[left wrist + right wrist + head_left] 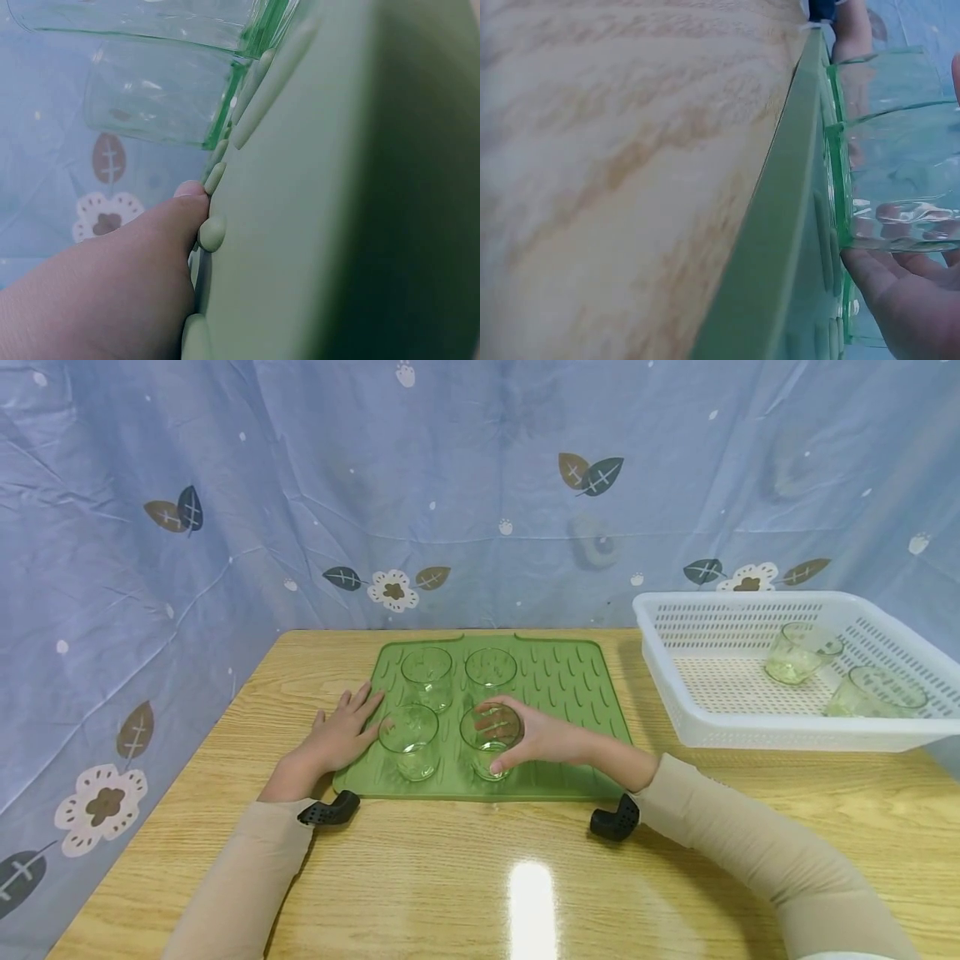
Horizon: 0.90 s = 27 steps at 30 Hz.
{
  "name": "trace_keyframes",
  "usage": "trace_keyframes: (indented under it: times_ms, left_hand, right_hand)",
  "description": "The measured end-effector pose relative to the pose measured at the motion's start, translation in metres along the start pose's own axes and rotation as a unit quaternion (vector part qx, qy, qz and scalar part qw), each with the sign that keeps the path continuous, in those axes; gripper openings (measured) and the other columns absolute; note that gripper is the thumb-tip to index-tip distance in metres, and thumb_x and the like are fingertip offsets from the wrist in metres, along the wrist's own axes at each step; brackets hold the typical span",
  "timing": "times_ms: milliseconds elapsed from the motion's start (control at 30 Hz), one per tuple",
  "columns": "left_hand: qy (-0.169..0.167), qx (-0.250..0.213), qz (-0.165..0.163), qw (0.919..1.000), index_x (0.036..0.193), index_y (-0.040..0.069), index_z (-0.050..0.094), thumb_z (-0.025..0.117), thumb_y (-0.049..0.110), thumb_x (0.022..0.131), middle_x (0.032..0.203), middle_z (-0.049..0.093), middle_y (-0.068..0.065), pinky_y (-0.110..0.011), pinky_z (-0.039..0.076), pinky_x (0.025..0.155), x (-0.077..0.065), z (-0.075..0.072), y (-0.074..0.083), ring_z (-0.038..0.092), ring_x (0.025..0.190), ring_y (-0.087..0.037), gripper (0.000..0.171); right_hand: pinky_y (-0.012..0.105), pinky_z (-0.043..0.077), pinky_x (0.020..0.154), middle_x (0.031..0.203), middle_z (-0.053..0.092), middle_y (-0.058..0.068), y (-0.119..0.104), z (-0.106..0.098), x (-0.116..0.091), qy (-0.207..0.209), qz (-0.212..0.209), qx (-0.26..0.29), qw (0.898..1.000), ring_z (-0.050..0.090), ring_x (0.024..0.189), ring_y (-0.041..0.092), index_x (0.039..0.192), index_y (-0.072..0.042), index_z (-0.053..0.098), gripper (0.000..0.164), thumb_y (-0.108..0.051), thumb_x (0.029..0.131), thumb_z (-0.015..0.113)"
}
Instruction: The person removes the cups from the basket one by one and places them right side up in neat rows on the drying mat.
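Glass (483, 750) upright on green mat (562, 672), front row; R hand (542, 735) curled round it. 3 other glasses (408, 747) stand beside & behind. L hand (339, 739) flat on mat's L side, fingers spread. Far R on table (420, 877): white basket (675, 702) w/ 2 tilted glasses (798, 658).

I could read no text, label, brand or number in any of my three views, whether on the glasses (417, 752), the green mat (558, 693) or the white basket (810, 721). The blue curtain (480, 468) bore the printed marks I made out, and those were pictures, not lettering: leaves (600, 477), flowers (393, 590) and small white shapes (406, 373).
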State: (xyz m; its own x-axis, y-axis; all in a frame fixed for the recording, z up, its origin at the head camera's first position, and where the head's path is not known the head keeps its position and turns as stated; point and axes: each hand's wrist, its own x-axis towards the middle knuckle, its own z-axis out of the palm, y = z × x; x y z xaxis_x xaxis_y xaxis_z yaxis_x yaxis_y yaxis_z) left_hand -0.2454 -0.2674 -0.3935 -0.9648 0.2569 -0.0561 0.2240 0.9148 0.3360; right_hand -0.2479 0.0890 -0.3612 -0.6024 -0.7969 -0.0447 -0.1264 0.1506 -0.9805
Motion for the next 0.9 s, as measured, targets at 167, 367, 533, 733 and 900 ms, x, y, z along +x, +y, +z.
trace_keyframes:
  times_ms: [167, 367, 533, 733, 900]
  left_hand:
    - [-0.001, -0.001, 0.001, 1.0, 0.165, 0.009, 0.018, 0.034, 0.056, 0.109, 0.17, 0.002, -0.019, -0.081, -0.002, 0.109, 0.0, 0.0, 0.001, -0.001, 0.152, -0.049, 0.075]
    - [0.0, -0.002, 0.0, 1.0, 0.166, 0.01, 0.018, 0.034, 0.057, 0.109, 0.171, 0.002, -0.019, -0.08, -0.002, 0.109, 0.0, -0.001, 0.001, -0.002, 0.153, -0.049, 0.075]
    - [-0.001, 0.002, -0.001, 1.0, 0.166, 0.01, 0.018, 0.034, 0.057, 0.109, 0.17, 0.002, -0.019, -0.08, -0.002, 0.11, 0.0, -0.001, 0.0, -0.002, 0.153, -0.049, 0.076]
    - [-0.002, 0.001, -0.001, 1.0, 0.166, 0.01, 0.018, 0.035, 0.057, 0.109, 0.17, 0.003, -0.019, -0.081, -0.001, 0.109, -0.001, -0.001, 0.002, -0.001, 0.152, -0.049, 0.076]
    - [0.0, 0.0, -0.001, 1.0, 0.166, 0.009, 0.018, 0.035, 0.056, 0.109, 0.17, 0.003, -0.02, -0.081, -0.001, 0.109, -0.002, -0.001, 0.003, -0.001, 0.152, -0.049, 0.075]
  right_hand:
    - [0.044, 0.047, 0.107, 0.157, 0.037, 0.025, -0.002, -0.005, -0.005, -0.018, 0.008, -0.026, 0.999, 0.039, 0.144, 0.041, 0.16, -0.001, 0.02, 0.099, -0.008, 0.085, 0.085]
    - [0.047, 0.036, 0.116, 0.158, 0.036, 0.023, -0.009, -0.015, -0.016, -0.02, -0.006, -0.074, 0.997, 0.04, 0.143, 0.04, 0.162, -0.002, 0.015, 0.101, -0.009, 0.087, 0.083]
    - [0.049, 0.028, 0.12, 0.157, 0.036, 0.023, -0.014, -0.021, -0.022, -0.01, -0.023, -0.088, 0.996, 0.037, 0.144, 0.039, 0.161, -0.001, 0.018, 0.1, -0.01, 0.086, 0.084]
    - [0.048, 0.025, 0.121, 0.159, 0.034, 0.023, -0.019, -0.027, -0.032, 0.003, -0.033, -0.09, 0.995, 0.036, 0.146, 0.04, 0.16, -0.002, 0.024, 0.096, -0.009, 0.085, 0.084]
    - [0.049, 0.026, 0.121, 0.158, 0.036, 0.026, -0.027, -0.03, -0.041, 0.016, -0.055, -0.097, 0.994, 0.037, 0.145, 0.043, 0.157, -0.001, 0.03, 0.091, -0.009, 0.085, 0.085]
